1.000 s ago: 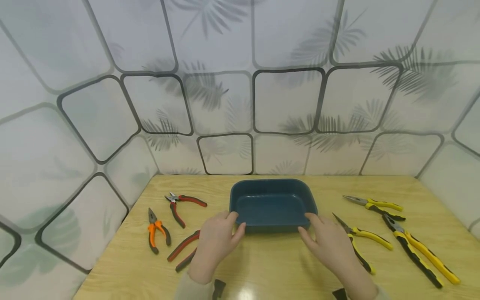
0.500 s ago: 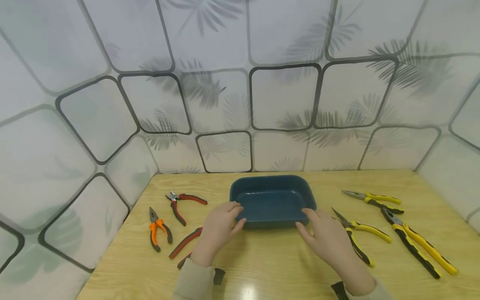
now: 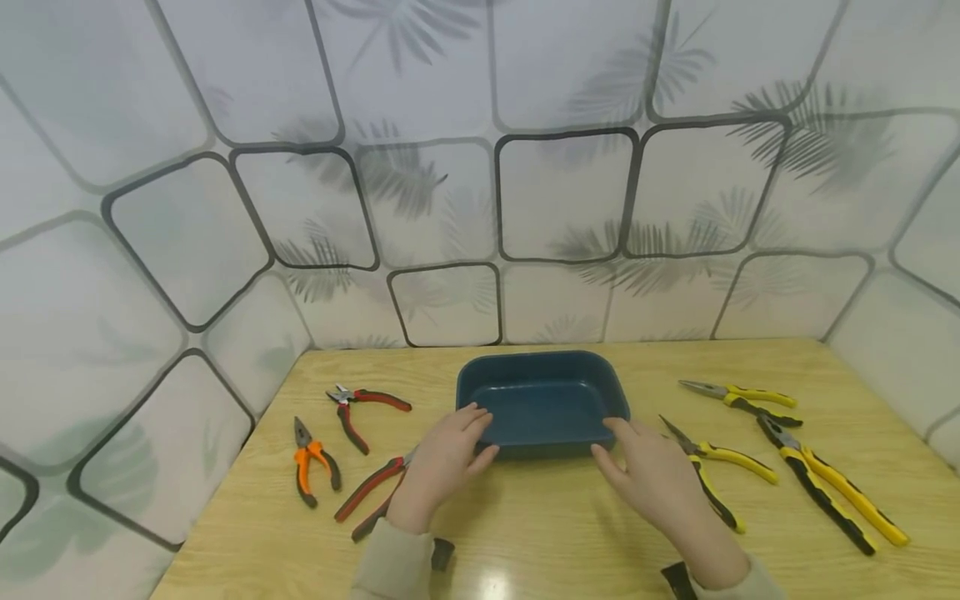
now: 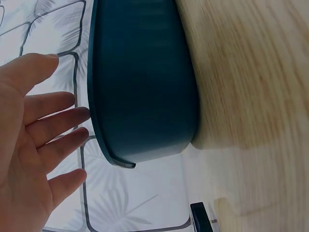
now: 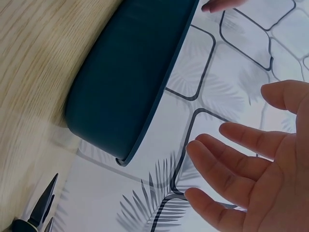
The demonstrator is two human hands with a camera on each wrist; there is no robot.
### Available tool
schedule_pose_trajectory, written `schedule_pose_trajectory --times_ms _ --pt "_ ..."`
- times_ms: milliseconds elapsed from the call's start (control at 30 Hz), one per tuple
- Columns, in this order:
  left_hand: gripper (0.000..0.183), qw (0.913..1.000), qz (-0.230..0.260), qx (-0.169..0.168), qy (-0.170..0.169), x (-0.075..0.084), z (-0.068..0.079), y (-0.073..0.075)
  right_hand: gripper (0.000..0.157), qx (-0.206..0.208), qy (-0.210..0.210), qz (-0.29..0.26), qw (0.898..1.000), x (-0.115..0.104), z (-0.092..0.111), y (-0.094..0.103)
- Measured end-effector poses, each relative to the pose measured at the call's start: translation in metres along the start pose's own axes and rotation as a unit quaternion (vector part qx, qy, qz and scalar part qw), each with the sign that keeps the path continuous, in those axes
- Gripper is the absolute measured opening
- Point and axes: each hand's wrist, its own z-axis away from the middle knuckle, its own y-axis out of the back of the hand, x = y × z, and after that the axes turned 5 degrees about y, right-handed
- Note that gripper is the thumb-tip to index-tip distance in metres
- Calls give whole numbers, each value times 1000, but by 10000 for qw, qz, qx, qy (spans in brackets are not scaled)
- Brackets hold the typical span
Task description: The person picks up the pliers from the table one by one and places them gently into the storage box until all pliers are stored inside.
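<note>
The blue tray (image 3: pixel 543 448) is sitting far-middle on the table (image 3: pixel 570 517), its near corners being flanked by the left hand (image 3: pixel 444 456) and right hand (image 3: pixel 656 471); fingers loosely spread, nothing being gripped, left contact can't be told. Probably steadiest with both sides being pressed evenly.

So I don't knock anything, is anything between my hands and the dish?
Nothing visible stands between your left hand or right hand and the blue dish. Close by lie red-handled pliers, partly hidden by the left hand, and yellow-handled pliers beside the right.
</note>
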Motion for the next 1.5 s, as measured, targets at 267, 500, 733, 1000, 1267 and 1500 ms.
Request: schedule_pose_trajectory --times_ms 267,500,733,1000,1267,1500 --pt "46 9978 -231 -623 58 2 1 -1 36 21 49 -5 10000 1 1 1" --pt "47 9943 -419 -984 -4 1 6 -5 36 16 112 22 9999 0 0 2" --pt "48 9940 -356 -1036 -58 -3 9 -4 35 40 71 -3 10000 -2 0 1" --pt "49 9938 -319 -1054 -120 -5 13 -5 37 -49 45 -72 10000 0 2 1" --pt "47 9945 -101 -1043 -54 -5 14 -3 37 -212 -9 -102 9997 -2 -1 5" --pt "41 9941 339 -1032 55 -4 13 -1 38 -361 -107 -324 9988 -4 -1 4"
